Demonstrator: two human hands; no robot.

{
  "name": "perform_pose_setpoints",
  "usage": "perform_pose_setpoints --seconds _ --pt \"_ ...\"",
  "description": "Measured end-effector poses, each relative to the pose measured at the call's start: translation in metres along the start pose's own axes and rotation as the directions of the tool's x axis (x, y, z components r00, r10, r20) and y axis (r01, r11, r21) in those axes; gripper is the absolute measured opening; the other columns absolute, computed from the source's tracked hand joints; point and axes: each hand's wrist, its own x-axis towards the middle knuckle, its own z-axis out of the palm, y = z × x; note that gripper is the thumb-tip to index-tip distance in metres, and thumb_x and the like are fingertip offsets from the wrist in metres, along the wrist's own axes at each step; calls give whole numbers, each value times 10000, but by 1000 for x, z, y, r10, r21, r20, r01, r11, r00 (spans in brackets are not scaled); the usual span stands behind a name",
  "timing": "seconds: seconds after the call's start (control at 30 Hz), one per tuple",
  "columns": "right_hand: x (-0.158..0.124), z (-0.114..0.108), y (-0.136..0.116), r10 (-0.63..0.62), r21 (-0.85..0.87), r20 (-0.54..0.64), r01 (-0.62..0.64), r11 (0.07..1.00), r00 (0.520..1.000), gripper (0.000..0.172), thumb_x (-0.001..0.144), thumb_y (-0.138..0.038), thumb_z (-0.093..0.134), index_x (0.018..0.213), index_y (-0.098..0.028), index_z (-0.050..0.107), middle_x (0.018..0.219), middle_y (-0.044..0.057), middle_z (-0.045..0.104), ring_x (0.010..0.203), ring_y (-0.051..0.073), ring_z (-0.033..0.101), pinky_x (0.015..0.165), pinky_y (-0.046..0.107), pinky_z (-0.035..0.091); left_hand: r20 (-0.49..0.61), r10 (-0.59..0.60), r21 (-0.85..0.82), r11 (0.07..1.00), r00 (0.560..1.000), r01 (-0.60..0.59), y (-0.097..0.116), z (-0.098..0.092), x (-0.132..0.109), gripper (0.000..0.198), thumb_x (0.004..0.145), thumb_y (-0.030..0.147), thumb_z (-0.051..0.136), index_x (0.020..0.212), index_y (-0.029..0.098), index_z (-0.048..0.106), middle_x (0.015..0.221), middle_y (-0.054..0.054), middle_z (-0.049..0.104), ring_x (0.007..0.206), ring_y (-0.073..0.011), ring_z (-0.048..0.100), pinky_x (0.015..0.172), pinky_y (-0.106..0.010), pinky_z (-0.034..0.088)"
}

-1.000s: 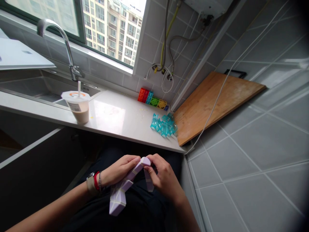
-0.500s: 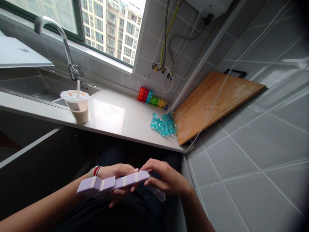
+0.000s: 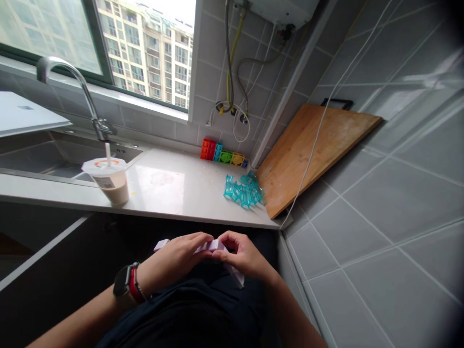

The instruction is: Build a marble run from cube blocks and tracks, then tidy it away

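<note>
A lilac-and-white twist puzzle (image 3: 218, 245), a jointed chain of wedge-like blocks, is held between both hands above my lap, below the counter's front edge. My left hand (image 3: 176, 255) wraps over its left length from above, hiding most of it; one end sticks out beyond the knuckles. With thumb and fingers, my right hand (image 3: 246, 253) grips the chain near its bend. Another section slants down under the right palm. The fingertips of both hands almost meet at the middle of the chain.
On the white counter (image 3: 170, 208) stand a lidded drink cup with a straw (image 3: 110, 181), several joined coloured blocks (image 3: 224, 155) and a clear teal plastic piece (image 3: 244, 191). A wooden board (image 3: 315, 150) leans right, crossed by a white cable. The sink (image 3: 58, 154) lies left.
My left hand has turned from beneath the puzzle to over it, its back and watch now showing. The puzzle's left part is now mostly covered. The view has shifted slightly.
</note>
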Motion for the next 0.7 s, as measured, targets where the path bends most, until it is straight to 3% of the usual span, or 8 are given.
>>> perform_pose_setpoints --seconds 0.13,0.23,0.37,0.43,0.5,0.57,0.6,0.7 --pt "3 2 2 -51 -141 52 58 988 997 257 927 -424 706 1009 -182 682 838 9 711 732 147 650 643 239 480 -76 2 80 997 997 4 -9 16 -8 283 1068 392 420 1214 231 602 1126 -91 713 990 -239 685 828 -322 505" --pt "7 2 0 -178 -369 92 200 908 980 132 920 -294 709 972 -191 644 832 -5 667 721 135 605 629 227 454 -60 -39 48 998 997 42 -11 16 -12 299 1078 409 379 1201 235 588 1084 -87 712 932 -231 677 809 -324 493" --pt "13 5 -5 -379 -749 157 360 556 912 77 941 -129 625 991 -187 615 975 46 611 809 160 563 710 261 465 77 -127 -153 979 989 137 -11 10 -9 408 1085 470 318 963 202 599 799 -24 619 688 -164 549 651 -278 426" --pt "15 8 -5 -435 -845 231 401 353 870 121 987 -107 539 1009 -188 626 980 69 602 851 188 550 729 282 466 181 -180 -306 924 967 230 -15 9 -7 478 1072 537 311 899 180 577 717 2 542 616 -137 464 587 -261 391" --pt "17 10 -2 -454 -876 280 419 240 846 166 1010 -111 498 1010 -192 643 968 78 606 864 205 544 724 291 465 289 -222 -409 851 931 330 -19 8 -5 527 1047 606 326 896 165 571 688 20 494 577 -120 412 536 -249 358" --pt "18 10 3 -449 -872 275 417 255 850 145 1010 -141 523 999 -194 657 976 80 624 865 207 556 718 291 472 338 -261 -433 810 904 396 -22 8 -3 543 1023 648 356 911 162 569 695 26 487 571 -114 404 517 -242 344" --pt "18 9 5 -449 -860 238 401 314 861 112 1000 -159 558 1012 -193 664 999 81 637 882 206 571 732 291 481 336 -274 -423 811 901 404 -22 8 -2 539 1017 654 368 904 165 565 702 25 493 578 -115 410 518 -238 344" --pt "14 1 7 -416 -726 -4 283 626 909 207 938 -204 676 1144 -186 664 1082 76 681 927 192 630 796 285 504 237 -265 -340 879 935 335 -16 4 3 492 1027 619 388 901 180 571 730 19 515 632 -126 440 556 -229 363"
